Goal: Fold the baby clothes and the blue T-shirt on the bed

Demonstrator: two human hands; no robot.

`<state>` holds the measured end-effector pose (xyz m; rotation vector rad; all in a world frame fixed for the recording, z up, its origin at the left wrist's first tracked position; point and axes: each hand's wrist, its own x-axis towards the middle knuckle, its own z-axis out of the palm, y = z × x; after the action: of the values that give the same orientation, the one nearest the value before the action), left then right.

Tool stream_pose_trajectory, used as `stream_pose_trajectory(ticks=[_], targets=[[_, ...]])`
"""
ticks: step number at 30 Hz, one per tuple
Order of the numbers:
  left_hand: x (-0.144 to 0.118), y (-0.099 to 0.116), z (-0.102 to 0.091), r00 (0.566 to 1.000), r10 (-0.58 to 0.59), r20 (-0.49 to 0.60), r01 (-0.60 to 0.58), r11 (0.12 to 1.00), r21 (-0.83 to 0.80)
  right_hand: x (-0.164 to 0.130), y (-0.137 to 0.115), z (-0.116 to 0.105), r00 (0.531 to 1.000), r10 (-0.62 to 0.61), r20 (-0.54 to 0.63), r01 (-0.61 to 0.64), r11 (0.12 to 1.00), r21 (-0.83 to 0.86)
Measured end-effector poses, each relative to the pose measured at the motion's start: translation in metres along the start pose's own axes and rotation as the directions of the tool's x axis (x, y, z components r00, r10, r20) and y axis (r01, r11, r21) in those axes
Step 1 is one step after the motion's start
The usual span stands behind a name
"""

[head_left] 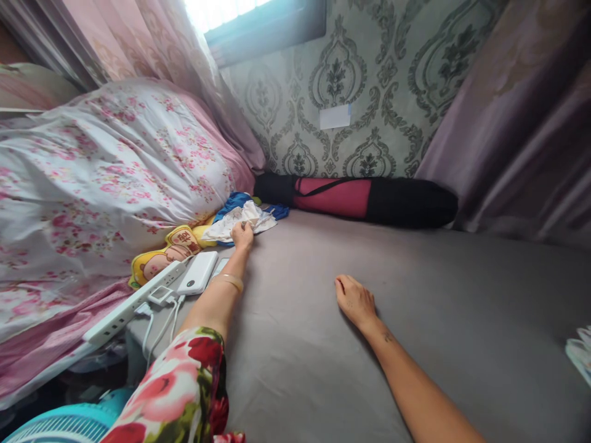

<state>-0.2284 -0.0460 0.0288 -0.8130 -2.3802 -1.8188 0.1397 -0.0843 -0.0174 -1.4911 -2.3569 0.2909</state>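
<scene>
My left hand (242, 234) is stretched far forward, its fingers closed on a white cloth (226, 225) with faint printing. Blue fabric (234, 202) lies against the white cloth, and a yellow cartoon plush pillow (170, 253) sits just left of it. Below that forearm are a white power bank (198, 273) and a white power strip (133, 303) with a plug and cables. On the grey sheet (295, 320) rests my right hand (355, 300), its fingers curled in; whether anything is inside them is hidden.
A black and dark pink long bag (332, 197) lies along the patterned wall. Floral bedding (111, 166) is heaped at the left. A turquoise fan (69, 421) stands at the lower left. Curtains (521, 123) hang at the right. A white object (580, 354) is at the right edge.
</scene>
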Motion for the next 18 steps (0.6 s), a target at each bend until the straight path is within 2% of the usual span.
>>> stream_pose_trajectory(ticks=[5,8,11,15,18], targets=[[0.013,0.006,-0.004,0.996,-0.076,-0.053,0.061,0.970,-0.235,-0.001,0.000,-0.001,1.000,-0.005,0.002,0.005,1.000,-0.003],[0.019,0.017,-0.007,0.993,-0.109,-0.038,0.088,0.924,-0.371,-0.001,0.000,-0.001,1.000,-0.012,0.004,0.012,1.000,-0.001],[0.020,0.033,-0.009,0.991,-0.122,0.049,0.129,0.839,-0.529,-0.001,0.000,0.000,1.000,-0.015,0.000,0.015,1.000,-0.003],[0.011,0.061,-0.006,0.986,-0.083,0.143,0.163,0.633,-0.757,-0.001,0.000,0.000,1.000,-0.015,0.000,0.015,1.000,-0.006],[-0.004,0.082,-0.002,0.976,-0.020,0.219,0.184,0.618,-0.764,-0.002,0.000,-0.002,1.000,-0.023,-0.001,0.023,1.000,0.002]])
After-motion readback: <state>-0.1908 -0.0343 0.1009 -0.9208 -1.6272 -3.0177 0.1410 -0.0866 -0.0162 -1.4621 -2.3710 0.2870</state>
